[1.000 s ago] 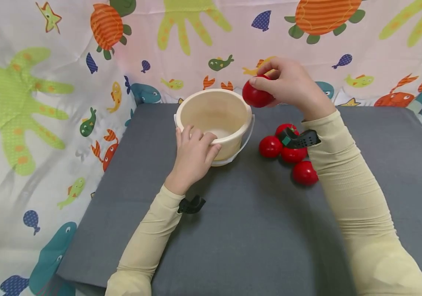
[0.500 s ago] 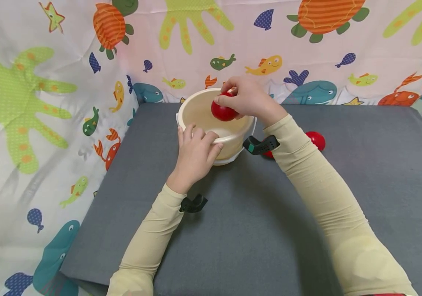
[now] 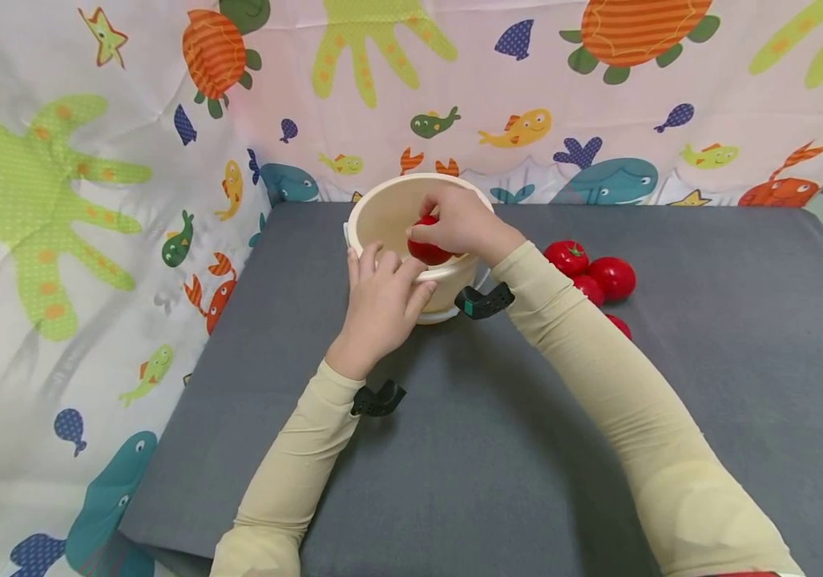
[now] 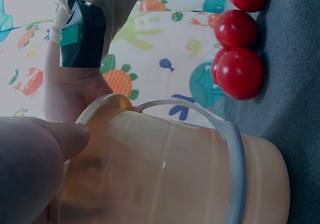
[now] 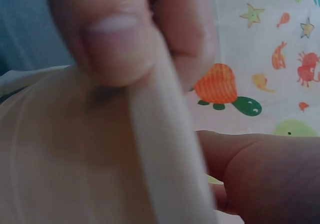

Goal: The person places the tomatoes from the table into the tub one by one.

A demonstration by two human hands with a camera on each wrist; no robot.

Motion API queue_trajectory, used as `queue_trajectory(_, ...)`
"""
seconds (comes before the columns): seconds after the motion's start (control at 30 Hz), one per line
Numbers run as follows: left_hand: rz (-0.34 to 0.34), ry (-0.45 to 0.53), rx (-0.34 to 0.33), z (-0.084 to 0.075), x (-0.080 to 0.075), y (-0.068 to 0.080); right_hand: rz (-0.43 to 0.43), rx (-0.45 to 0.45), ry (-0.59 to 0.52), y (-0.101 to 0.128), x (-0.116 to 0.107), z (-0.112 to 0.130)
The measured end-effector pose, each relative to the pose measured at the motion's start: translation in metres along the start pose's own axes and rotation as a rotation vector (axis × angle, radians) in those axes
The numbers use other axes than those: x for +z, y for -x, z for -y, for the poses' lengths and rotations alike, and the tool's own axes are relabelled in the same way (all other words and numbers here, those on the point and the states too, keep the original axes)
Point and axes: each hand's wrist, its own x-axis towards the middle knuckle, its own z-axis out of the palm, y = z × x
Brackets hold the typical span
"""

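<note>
A cream bucket (image 3: 447, 295) stands toward the back of the grey table. My left hand (image 3: 377, 308) grips its near rim, fingers over the edge and the thumb (image 4: 72, 136) on the outer wall. Inside the bucket's mouth, my right hand (image 3: 467, 224) holds a red tomato (image 3: 429, 250) between thumb and fingers, low behind the near rim. The right wrist view has the left thumb (image 5: 112, 48) pressed on the rim (image 5: 167, 139), with part of the right hand (image 5: 275, 176) beyond it; the tomato is hidden there.
Several red tomatoes (image 3: 611, 278) lie in a cluster right of the bucket, partly behind the right sleeve (image 3: 591, 361). The bucket's white handle (image 4: 239, 174) hangs down its side. A curtain (image 3: 382, 96) printed with sea animals closes off the back and left of the table (image 3: 454, 465).
My right hand has carried the tomato leftward from above the cluster, over the bucket, then down into its mouth. The left hand has kept its grip on the rim.
</note>
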Motion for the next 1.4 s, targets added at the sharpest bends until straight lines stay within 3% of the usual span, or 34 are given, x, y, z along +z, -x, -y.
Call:
queue_trajectory(0.17, -0.012, -0.001, 0.011, 0.0, 0.001, 0.0, 0.004, -0.068, 0.12, -0.001, 0.005, -0.001)
queue_trajectory(0.37, -0.04, -0.002, 0.024, 0.001, 0.003, 0.001, 0.073, -0.07, 0.249, 0.001, 0.007, 0.002)
queue_trajectory(0.97, -0.057, 0.001, 0.027, 0.0, 0.003, 0.001, 0.072, -0.046, 0.241, 0.001, 0.006, 0.004)
queue_trajectory(1.07, -0.054, 0.002, 0.026, -0.001, 0.003, 0.001, 0.041, -0.057, 0.193, 0.002, 0.006, 0.002)
queue_trajectory(1.2, -0.049, 0.004, 0.028, -0.001, 0.003, 0.0, -0.01, -0.08, 0.044, 0.006, 0.001, -0.005)
queue_trajectory(1.4, -0.049, 0.0, 0.026, 0.0, 0.004, 0.0, -0.034, -0.006, -0.216, 0.021, -0.018, -0.012)
